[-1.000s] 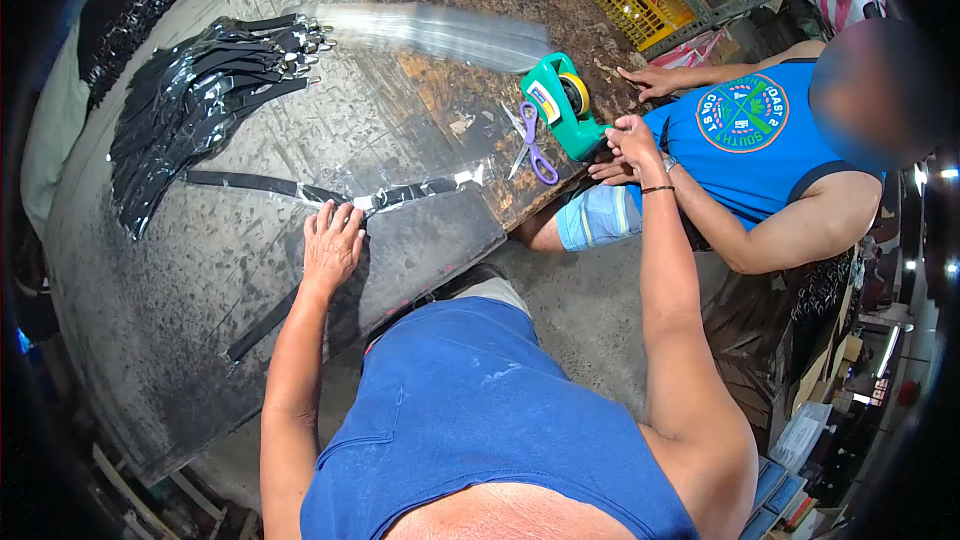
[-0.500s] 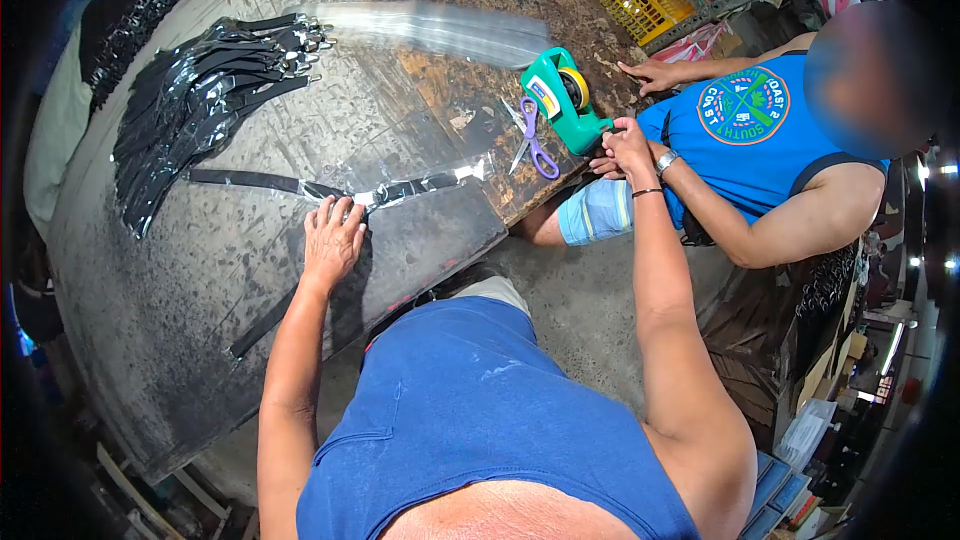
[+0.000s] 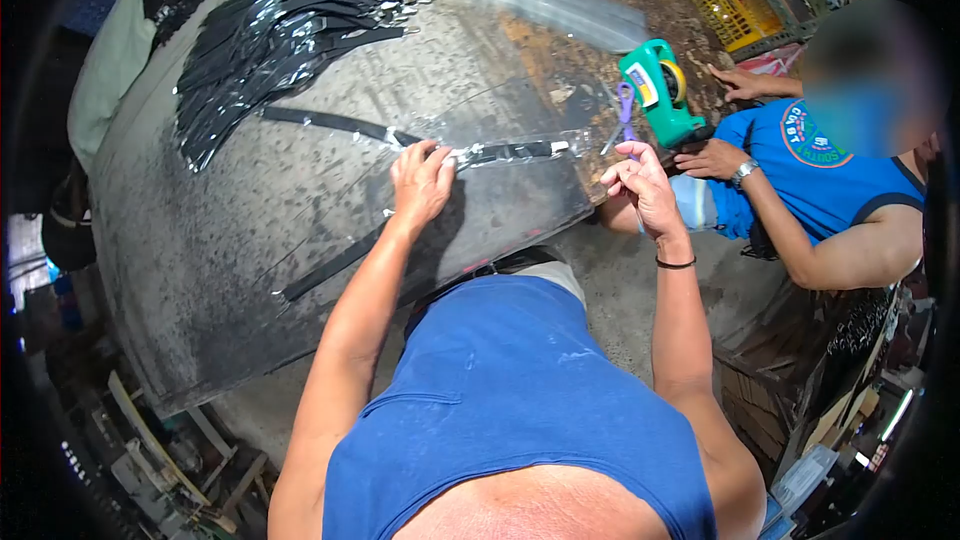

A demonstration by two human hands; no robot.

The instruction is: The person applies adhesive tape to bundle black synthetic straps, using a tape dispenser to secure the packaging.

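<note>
Scuffed grey worktop point(image 3: 250, 200) carries a black strap in clear plastic sleeve point(image 3: 470, 152); the left hand point(image 3: 422, 183) presses flat on it, while the right hand point(image 3: 642, 188) hovers nearby, fingertips pinched, contents indiscernible.

Our left hand point(image 3: 420, 183) is covering part of the wrapped black strap point(image 3: 500, 152), hiding the stretch beneath the palm. Our right hand point(image 3: 643, 190) is pinching something too small to tell. The scissors point(image 3: 624, 112) are showing only in part behind those fingers point(image 3: 622, 172), with the blades blurring into the surface point(image 3: 300, 190).
</note>
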